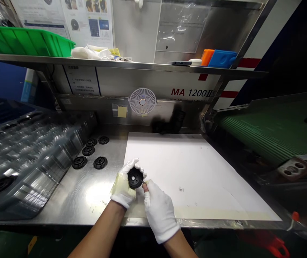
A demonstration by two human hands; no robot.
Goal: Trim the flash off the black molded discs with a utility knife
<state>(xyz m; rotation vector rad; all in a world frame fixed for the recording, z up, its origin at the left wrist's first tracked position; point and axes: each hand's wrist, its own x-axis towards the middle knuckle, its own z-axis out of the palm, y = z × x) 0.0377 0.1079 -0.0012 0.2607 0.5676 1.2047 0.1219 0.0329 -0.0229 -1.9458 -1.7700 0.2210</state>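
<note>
Left hand (123,188) fingers were clamped around a black rubber disc (135,177), centre hole turned up and exposed; right hand (160,211) fingertips pinched what looked like a small metal tip (143,183) against its rim; both were at the near-left corner of the white paper sheet (191,168); spare discs (88,151) and a clear plastic tray (29,157) lay left of the sheet.

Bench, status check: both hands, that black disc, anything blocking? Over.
Left gloved hand holding black disc. Right gloved hand at its rim. Five similar discs on steel bench, left of the hands, not in the way.
</note>
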